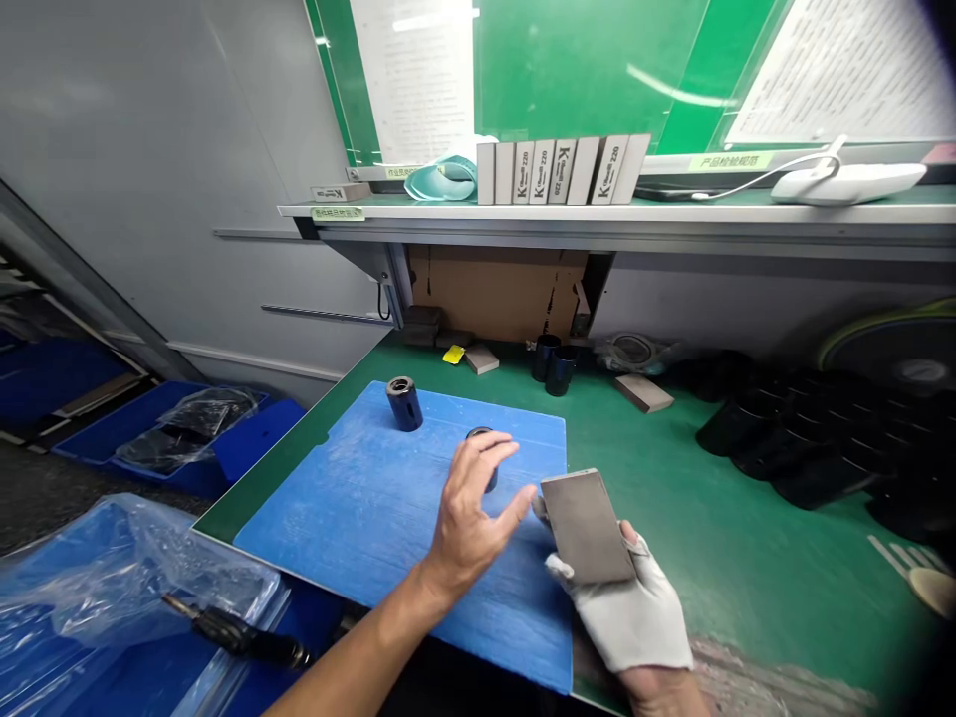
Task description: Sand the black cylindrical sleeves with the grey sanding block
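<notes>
My bare left hand (472, 510) hovers over a blue mat (358, 508), fingers curled and spread around a small dark cylinder (487, 460) that it nearly touches. My right hand (634, 607), in a white glove, grips a flat grey sanding block (587, 526) from below, just right of my left thumb. A second dark cylinder (404, 402) stands upright at the mat's far left.
The green bench (694, 518) carries several black cylindrical parts (814, 438) at the right, two dark cups (554, 365) and loose grey blocks (644, 392) at the back. A shelf (612, 214) holds a row of boxed sanding blocks (560, 171). Blue trays and plastic bags (134, 578) lie at the left.
</notes>
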{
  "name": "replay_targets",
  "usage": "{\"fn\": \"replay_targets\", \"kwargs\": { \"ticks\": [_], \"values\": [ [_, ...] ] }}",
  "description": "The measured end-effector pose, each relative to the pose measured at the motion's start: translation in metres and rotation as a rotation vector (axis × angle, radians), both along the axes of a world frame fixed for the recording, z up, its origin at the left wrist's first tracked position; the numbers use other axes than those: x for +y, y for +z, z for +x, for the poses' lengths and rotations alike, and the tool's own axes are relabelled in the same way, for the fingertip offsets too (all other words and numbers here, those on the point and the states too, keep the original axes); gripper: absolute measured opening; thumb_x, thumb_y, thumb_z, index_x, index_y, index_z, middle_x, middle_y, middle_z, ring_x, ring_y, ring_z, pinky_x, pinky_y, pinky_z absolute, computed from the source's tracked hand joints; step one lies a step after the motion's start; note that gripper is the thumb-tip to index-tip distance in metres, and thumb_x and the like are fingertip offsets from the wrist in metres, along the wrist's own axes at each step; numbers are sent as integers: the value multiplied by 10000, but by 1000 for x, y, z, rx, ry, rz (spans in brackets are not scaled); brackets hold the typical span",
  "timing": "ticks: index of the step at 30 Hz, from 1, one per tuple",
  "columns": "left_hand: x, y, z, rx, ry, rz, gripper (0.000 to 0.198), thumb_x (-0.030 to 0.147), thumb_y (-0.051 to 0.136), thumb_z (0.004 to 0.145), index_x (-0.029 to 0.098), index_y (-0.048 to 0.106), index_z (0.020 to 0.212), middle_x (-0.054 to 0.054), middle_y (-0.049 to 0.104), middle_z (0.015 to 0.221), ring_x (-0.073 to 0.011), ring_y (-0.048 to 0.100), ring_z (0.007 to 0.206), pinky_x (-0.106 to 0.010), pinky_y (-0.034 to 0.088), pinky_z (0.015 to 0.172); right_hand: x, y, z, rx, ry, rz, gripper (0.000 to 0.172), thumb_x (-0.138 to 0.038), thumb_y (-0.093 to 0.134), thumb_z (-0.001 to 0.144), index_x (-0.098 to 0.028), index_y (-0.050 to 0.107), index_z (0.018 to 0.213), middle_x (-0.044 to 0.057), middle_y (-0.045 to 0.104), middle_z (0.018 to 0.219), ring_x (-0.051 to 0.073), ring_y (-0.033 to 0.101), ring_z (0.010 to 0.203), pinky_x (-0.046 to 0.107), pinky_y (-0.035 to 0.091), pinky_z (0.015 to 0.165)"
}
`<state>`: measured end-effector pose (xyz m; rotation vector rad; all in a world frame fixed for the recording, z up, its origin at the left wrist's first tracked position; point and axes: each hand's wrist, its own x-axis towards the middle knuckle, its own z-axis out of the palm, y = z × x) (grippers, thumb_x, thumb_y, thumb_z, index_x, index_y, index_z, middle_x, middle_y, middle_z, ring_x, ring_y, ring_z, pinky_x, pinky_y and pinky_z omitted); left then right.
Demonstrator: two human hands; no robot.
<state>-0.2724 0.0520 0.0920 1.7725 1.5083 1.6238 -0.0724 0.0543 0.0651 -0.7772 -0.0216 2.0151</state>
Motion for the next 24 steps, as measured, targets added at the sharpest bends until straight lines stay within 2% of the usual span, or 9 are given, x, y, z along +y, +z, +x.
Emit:
{"fn": "replay_targets", "kwargs": {
  "ticks": [4, 8, 9, 11, 13, 16, 19, 21, 24],
  "values": [
    [1, 0, 21, -358, -303, -316, 374, 407, 683, 859, 177, 653, 1153, -89, 681, 1092, -219, 623, 997, -340, 505, 898, -7, 6, -2, 38, 96, 35, 312, -513, 602, 876, -248, 742, 962, 71, 740, 1059, 291, 662, 1009, 523, 555, 795],
    [-1, -8, 20, -606, -379, -485, 384, 442, 674, 859, 144, 682, 1101, -99, 700, 1050, -221, 634, 960, -311, 503, 842, -10, 0, 3, -12, 223, 172, 805, -880, 493, 705, -237, 715, 1136, 138, 654, 1246, 354, 545, 1223, 590, 431, 1012],
    [-3, -10, 19, -611, -384, -489, 388, 441, 686, 850, 148, 685, 1105, -98, 698, 1060, -225, 632, 969, -311, 502, 843, -11, -4, 3, -46, 239, 192, 817, -885, 519, 679, -238, 717, 1137, 141, 657, 1238, 355, 537, 1235, 572, 417, 1035],
    [-9, -13, 15, -541, -393, -474, 370, 441, 696, 839, 167, 703, 1088, -87, 695, 1052, -232, 629, 979, -321, 502, 860, -14, -15, 1, -115, 228, 209, 612, -742, 659, 713, -257, 740, 1078, 118, 696, 1160, 340, 575, 1193, 536, 418, 1047],
    [-14, -13, 10, -395, -356, -413, 333, 440, 683, 848, 197, 718, 1073, -77, 683, 1062, -238, 622, 1005, -344, 500, 899, -18, -25, -2, -142, 225, 225, 462, -586, 718, 765, -240, 742, 1070, 122, 722, 1086, 342, 642, 1079, 547, 446, 1014],
    [-10, -12, -7, -158, -119, -257, 362, 435, 680, 850, 243, 682, 1157, -81, 630, 1184, -259, 574, 1127, -387, 476, 973, -17, -29, -4, -174, 210, 281, 522, -576, 655, 835, -175, 700, 1166, 169, 697, 1145, 334, 685, 948, 537, 507, 934],
    [11, -17, -25, -10, 143, -239, 705, 457, 801, 717, 248, 538, 1336, -98, 563, 1291, -287, 526, 1203, -431, 447, 1017, -9, -26, -1, -247, 102, 284, 554, -609, 606, 862, -164, 675, 1185, 164, 643, 1262, 298, 676, 984, 439, 536, 913],
    [26, -23, -33, 27, 162, -320, 756, 460, 848, 640, 212, 553, 1291, -99, 597, 1227, -288, 559, 1151, -431, 456, 1000, -5, -23, 1, -338, 69, 288, 583, -644, 584, 862, -160, 662, 1179, 162, 669, 1213, 285, 679, 963, 411, 541, 903],
    [28, -30, -38, -5, 22, -390, 497, 411, 821, 676, 180, 633, 1073, -66, 665, 1048, -246, 626, 1004, -378, 493, 927, -4, -21, 1, -553, 57, 365, 617, -643, 588, 861, -183, 593, 1273, 141, 711, 1109, 281, 683, 905, 431, 527, 916]
  ]
}}
